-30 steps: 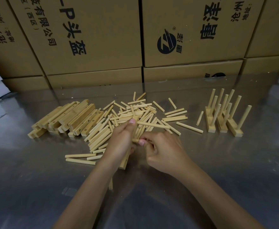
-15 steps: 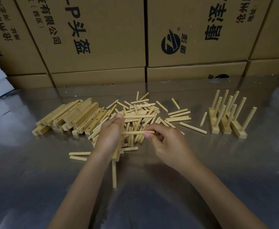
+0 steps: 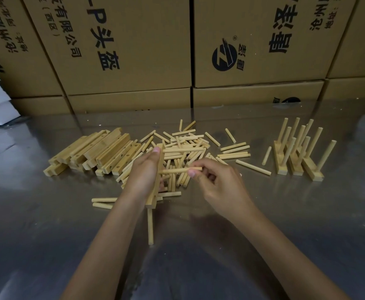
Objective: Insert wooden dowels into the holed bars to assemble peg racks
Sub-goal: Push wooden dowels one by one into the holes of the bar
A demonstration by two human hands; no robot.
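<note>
Now the left hand (image 3: pixel 143 176) grips a holed bar (image 3: pixel 155 187) above the table (image 3: pixel 47 234), one dowel (image 3: pixel 150 226) hanging from its near end. Beside it, the right hand (image 3: pixel 218 187) pinches a second dowel (image 3: pixel 180 170) sideways against the bar. Finished racks (image 3: pixel 296 156) stand far right.

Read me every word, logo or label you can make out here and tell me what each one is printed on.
"P头盔": large print, left-centre cardboard box.
"有限公司" and "(西区)": smaller print, same box.
Round black logo with ® beside it: right-centre cardboard box.
"沧州": small print, same box; other characters there are cut off or unclear.
Far-left box: print too skewed to read.
Wooden parts: no text.
</note>
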